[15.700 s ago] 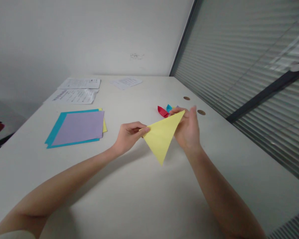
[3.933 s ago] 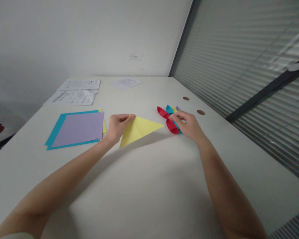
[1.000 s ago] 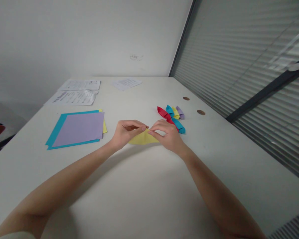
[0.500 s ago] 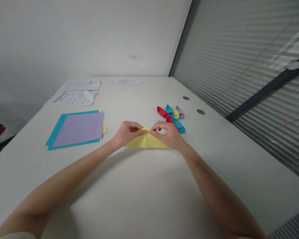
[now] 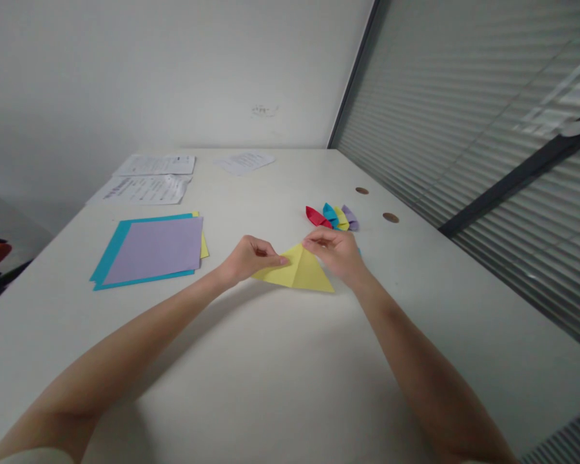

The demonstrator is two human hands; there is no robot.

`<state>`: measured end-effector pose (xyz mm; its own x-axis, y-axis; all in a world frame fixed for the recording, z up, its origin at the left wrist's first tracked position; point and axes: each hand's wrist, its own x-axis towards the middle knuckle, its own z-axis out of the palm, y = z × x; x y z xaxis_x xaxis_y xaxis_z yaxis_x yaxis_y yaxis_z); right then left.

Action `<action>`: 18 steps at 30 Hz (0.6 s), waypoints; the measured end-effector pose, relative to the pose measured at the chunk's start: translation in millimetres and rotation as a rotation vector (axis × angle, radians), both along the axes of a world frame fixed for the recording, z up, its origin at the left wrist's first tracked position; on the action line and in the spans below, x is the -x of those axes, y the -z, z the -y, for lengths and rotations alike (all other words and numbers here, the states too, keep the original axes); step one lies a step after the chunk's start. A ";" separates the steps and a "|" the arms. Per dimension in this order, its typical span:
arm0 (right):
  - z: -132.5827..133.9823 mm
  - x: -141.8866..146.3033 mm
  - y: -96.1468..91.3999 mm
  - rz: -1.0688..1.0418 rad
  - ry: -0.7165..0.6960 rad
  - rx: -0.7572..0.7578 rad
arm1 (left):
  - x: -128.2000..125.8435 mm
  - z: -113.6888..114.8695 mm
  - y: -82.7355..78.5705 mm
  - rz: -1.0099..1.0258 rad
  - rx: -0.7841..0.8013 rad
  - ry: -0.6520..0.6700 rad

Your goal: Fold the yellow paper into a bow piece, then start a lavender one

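The yellow paper triangle (image 5: pixel 297 274) lies flat on the tabletop (image 5: pixel 270 374). The left hand (image 5: pixel 249 259), fingers curled, pinches its left edge. The right hand (image 5: pixel 336 252), fingers bent, grips its apex. Folded coloured pieces (image 5: pixel 333 217) lie just beyond.

Both forearms extended from near, converging at centre.
My left hand (image 5: pixel 251 258) curled, forefinger pressed down, pointing right; my right hand (image 5: pixel 336 254) just beside it, palm down, fingertips pinched.

We see a yellow paper (image 5: pixel 297 274) folded into a flat triangle with a centre crease, its peak pointing away from us. It lies right of the stack of coloured sheets (image 5: pixel 149 251), near it but apart.
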<state>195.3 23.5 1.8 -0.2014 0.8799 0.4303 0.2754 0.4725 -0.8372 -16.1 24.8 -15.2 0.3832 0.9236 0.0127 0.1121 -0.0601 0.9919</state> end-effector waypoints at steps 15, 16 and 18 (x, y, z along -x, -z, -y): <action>-19.8 -51.0 -9.8 -0.142 0.476 -0.240 | 17.2 -19.8 9.6 0.100 0.125 -0.008; -16.9 -43.9 -8.1 -0.080 0.440 -0.318 | 13.3 -14.3 8.1 0.119 0.192 0.104; -9.4 -26.6 -3.0 0.065 0.306 -0.460 | 4.9 -4.0 6.1 0.221 0.321 0.216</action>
